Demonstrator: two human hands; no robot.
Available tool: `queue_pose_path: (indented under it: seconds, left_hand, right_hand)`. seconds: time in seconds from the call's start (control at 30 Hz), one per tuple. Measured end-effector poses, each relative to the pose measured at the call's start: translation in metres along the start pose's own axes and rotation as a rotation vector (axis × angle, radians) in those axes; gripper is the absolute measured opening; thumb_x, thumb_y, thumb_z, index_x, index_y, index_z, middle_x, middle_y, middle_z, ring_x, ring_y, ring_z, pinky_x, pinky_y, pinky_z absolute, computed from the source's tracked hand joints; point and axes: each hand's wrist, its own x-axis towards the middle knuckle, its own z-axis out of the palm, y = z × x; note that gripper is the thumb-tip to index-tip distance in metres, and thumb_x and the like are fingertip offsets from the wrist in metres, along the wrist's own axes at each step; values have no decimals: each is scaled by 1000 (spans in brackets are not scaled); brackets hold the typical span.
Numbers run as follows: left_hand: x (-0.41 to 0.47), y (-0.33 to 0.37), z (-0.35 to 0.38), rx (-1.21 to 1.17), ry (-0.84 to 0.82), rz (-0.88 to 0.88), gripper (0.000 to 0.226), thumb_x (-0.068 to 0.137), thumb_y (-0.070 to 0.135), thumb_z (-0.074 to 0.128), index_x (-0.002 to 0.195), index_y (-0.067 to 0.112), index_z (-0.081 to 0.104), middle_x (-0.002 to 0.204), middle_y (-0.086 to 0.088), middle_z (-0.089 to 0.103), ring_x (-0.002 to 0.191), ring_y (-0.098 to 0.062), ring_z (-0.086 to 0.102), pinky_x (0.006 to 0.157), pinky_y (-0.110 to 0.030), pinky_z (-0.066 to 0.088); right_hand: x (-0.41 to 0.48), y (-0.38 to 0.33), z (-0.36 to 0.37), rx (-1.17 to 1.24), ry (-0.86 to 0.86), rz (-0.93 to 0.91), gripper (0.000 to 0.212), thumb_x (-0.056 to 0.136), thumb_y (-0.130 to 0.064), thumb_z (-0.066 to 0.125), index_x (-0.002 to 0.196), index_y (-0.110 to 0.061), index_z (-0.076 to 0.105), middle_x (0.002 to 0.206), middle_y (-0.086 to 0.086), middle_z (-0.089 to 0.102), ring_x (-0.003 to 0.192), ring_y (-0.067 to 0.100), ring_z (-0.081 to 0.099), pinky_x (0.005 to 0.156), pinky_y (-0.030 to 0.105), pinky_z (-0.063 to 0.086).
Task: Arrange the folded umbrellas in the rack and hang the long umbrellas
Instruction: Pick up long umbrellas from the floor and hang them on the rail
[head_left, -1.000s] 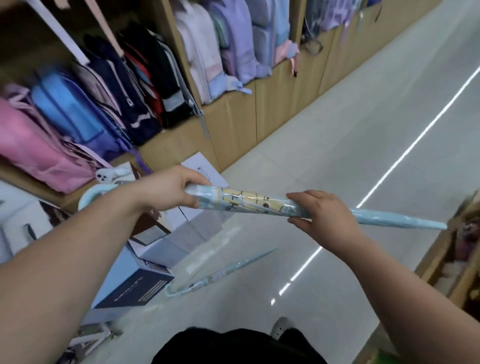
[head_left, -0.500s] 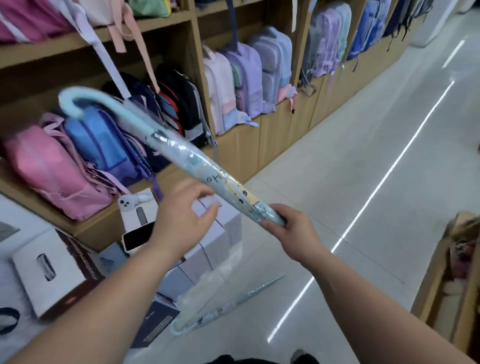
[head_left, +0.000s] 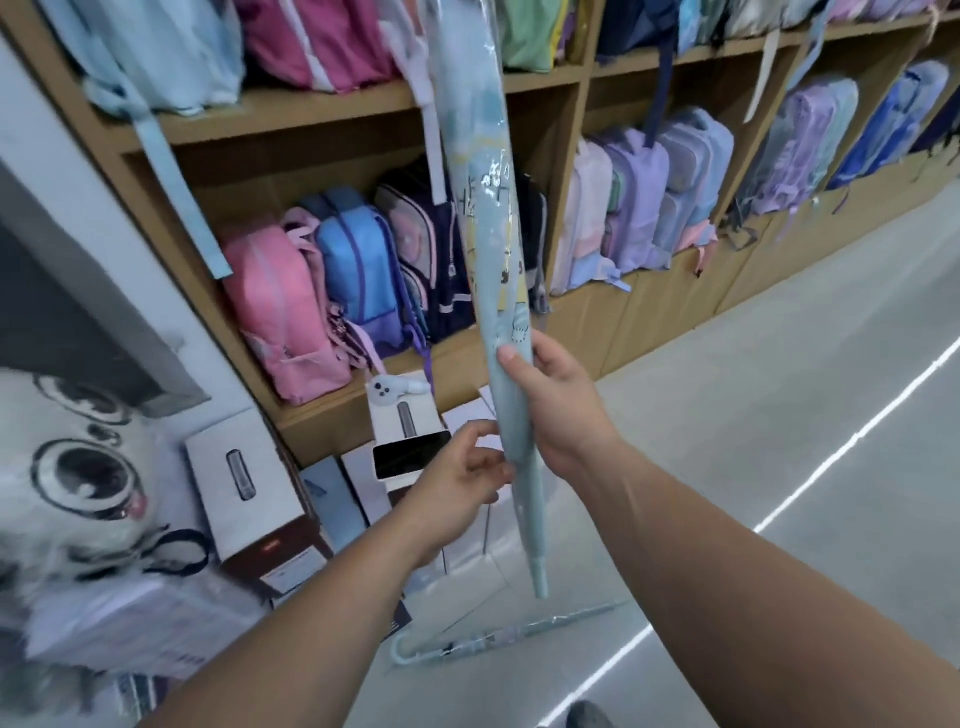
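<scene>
pale-blue long umbrella, glossy plastic-sleeved, tapered, stood near upright; right hand fingers clamped its shaft, left hand fingers pinched alongside.

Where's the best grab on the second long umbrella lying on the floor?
Take the floor umbrella at mid-shaft, from above. It lies flat and slim on the floor, crook handle toward the boxes, tip toward the aisle, so fingers can probably close around the narrow shaft. The plastic sleeve looks slippery; the hooked handle end is an alternative.
</scene>
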Motion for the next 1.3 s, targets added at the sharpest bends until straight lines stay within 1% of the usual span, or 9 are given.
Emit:
queue_pose_path:
  seconds: [0.1, 0.2, 0.3, 0.43, 0.6, 0.7, 0.83, 1.07, 1.3]
  left_hand:
    - [2, 5, -8, -39, 53, 51, 37, 99, 15, 59, 129, 34, 50, 112, -4, 75, 110, -28, 69, 100, -52, 52]
    - [3, 15, -4, -59, 134, 106, 38, 101, 5, 55, 130, 28, 49, 108, -6, 76, 103, -23, 72, 89, -38, 59]
    - [4, 29, 1, -75, 252, 123, 40, 100, 1, 55, 128, 29, 52, 106, 0, 76, 97, -15, 72, 75, -26, 58]
    - [17, 53, 0, -47, 424, 198, 40, 97, 1, 58, 121, 32, 55, 112, -6, 74, 101, -22, 72, 81, -38, 60]
    - [29, 96, -10, -94, 636, 250, 32, 99, 0, 55, 119, 25, 55, 98, -3, 72, 82, -11, 72, 66, -28, 58]
    - [27, 118, -24, -115, 762, 291, 31, 99, 2, 55, 121, 25, 54, 100, -9, 70, 87, -24, 71, 65, -39, 60]
    - [5, 140, -52, -107, 907, 326, 30, 100, 4, 55, 125, 21, 52, 98, -5, 69, 76, -15, 70, 50, -30, 54]
    - [-68, 165, -116, 9, 1044, 385, 23, 98, 10, 60, 112, 28, 59, 96, -5, 75, 89, -28, 73, 81, -53, 61]
    - [-171, 173, -210, 101, 1010, 526, 51, 94, 12, 67, 132, 42, 52, 94, -2, 76, 91, -31, 74, 82, -59, 59]
  right_hand:
    - [4, -1, 14, 76, -84, 39, 22, 101, -16, 58, 120, -9, 66, 83, -6, 70, 77, 11, 64, 74, 33, 54]
    - [10, -4, 14, 64, -166, 55, 22, 101, -21, 59, 120, -12, 67, 99, 5, 70, 89, 19, 64, 85, 47, 55]
    - [21, -17, 2, -136, -223, -58, 21, 101, -22, 60, 120, -18, 66, 106, 3, 72, 95, 10, 68, 82, 28, 56]
    - [27, -23, -27, -304, -269, -126, 39, 97, -21, 66, 133, -28, 55, 104, 3, 70, 85, -3, 63, 70, 7, 47]
    - [33, -3, -49, -375, -385, -97, 40, 88, -19, 76, 119, -39, 61, 93, 0, 70, 80, 5, 66, 76, 19, 52]
    - [39, -1, -37, -404, -472, -100, 33, 86, -15, 78, 109, -36, 65, 91, 0, 71, 81, 12, 69, 79, 33, 59]
    - [42, -3, -2, -423, -530, -188, 30, 83, -13, 79, 97, -35, 65, 86, -9, 70, 75, 2, 65, 70, 23, 57]
    - [24, -17, 106, -362, -651, -298, 43, 85, -11, 78, 115, -37, 61, 82, 1, 66, 65, 3, 58, 67, 21, 53]
    - [-15, -24, 241, -322, -713, -452, 52, 92, -15, 70, 130, -46, 51, 87, -10, 65, 81, 10, 64, 75, 28, 55]
